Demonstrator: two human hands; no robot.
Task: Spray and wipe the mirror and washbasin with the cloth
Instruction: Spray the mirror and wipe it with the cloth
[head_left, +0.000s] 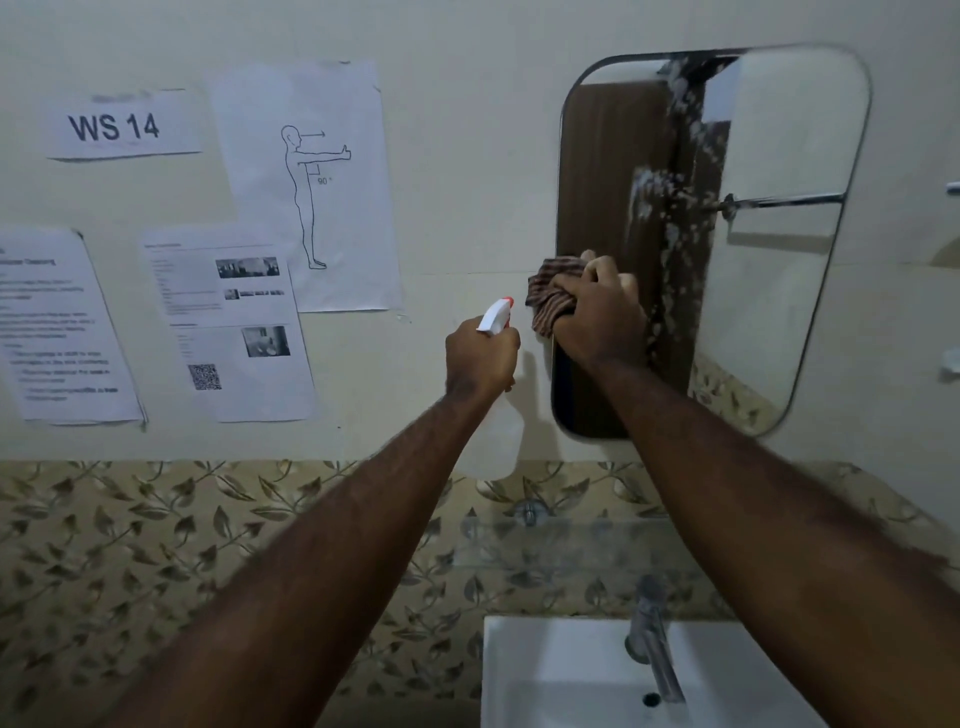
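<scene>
Right hand (597, 312): closed around a bunched striped cloth (553, 296), which protrudes from the left side of the fist and is pressed against the lower left part of the wall mirror (779, 234), whose glass carries white spray streaks above and to the right of the hand. Left hand (480, 358): just left of the mirror's edge and near the cloth, wrapped around a white spray bottle (496, 317) with its orange-tipped nozzle aimed up and right. Washbasin (561, 675): white, with chrome tap (652, 644), near and below both forearms; printed sheets (306, 182) on the wall far left.
</scene>
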